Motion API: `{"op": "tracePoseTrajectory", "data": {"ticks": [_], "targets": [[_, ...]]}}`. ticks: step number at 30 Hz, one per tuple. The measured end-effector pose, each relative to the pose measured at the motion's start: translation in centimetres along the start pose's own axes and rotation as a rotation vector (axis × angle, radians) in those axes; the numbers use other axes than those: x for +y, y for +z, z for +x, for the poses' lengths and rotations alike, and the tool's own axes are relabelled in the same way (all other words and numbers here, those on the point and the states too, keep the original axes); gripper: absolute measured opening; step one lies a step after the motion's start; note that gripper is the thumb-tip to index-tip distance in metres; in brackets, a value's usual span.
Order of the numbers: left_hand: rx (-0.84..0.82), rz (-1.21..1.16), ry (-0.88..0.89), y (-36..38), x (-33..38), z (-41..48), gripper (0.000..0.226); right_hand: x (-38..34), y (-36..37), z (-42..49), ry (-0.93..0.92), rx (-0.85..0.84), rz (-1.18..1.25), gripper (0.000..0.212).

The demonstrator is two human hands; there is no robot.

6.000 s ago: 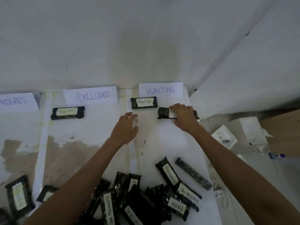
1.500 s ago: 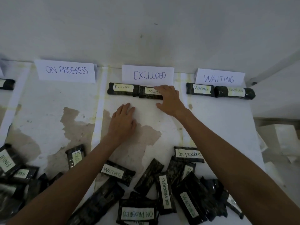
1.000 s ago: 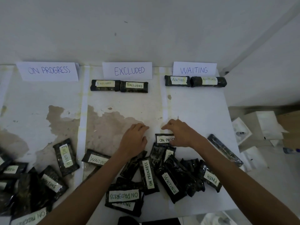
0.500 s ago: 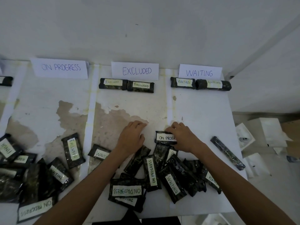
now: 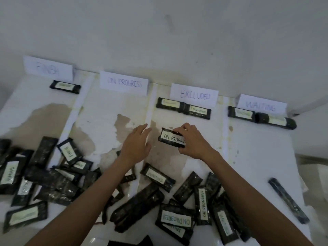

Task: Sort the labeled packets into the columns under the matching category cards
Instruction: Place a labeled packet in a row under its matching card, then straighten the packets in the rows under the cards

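Head view: your right hand pinches the black rectangular plastic packet labelled ON PROGRESS, label up for matching, right of and nearer you than the white paper ON PROGRESS card. Your left hand, fingers loosely spread, holds nothing, just below that card's column.

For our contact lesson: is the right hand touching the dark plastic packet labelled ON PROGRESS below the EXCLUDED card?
Touching. The head view shows the right hand pinching the dark plastic ON PROGRESS packet, fingers over its top edge, thumb below.
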State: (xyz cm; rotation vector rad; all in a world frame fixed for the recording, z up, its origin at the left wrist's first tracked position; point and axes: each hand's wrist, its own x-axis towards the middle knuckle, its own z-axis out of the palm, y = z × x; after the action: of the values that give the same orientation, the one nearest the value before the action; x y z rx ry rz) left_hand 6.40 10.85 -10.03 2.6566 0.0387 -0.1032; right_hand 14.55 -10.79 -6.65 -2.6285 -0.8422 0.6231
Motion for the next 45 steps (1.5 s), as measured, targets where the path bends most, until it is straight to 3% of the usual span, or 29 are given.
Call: {"op": "tracePoseTrajectory", "data": {"ticks": [13,24,35,45], "targets": [[-0.069,0.078,-0.101,-5.1,-14.6,5.4,0.062,-8.9,1.8,17.5,0.012,0.042,-0.024,0.067],[-0.108,0.075,-0.061,-3.9,-17.7,9.8,0.063,-8.0,3.1,24.6,0.049,0.004,-0.035,0.067],[-0.108,0.061,-0.117,-3.6,-17.0,9.0,0.06,-8.2,2.8,23.4,0.002,0.058,-0.058,0.069],[-0.171,-0.049,-0.04,-3.9,-14.5,0.9,0.049,-12.9,4.8,13.8,0.04,0.052,0.168,0.056]]}}
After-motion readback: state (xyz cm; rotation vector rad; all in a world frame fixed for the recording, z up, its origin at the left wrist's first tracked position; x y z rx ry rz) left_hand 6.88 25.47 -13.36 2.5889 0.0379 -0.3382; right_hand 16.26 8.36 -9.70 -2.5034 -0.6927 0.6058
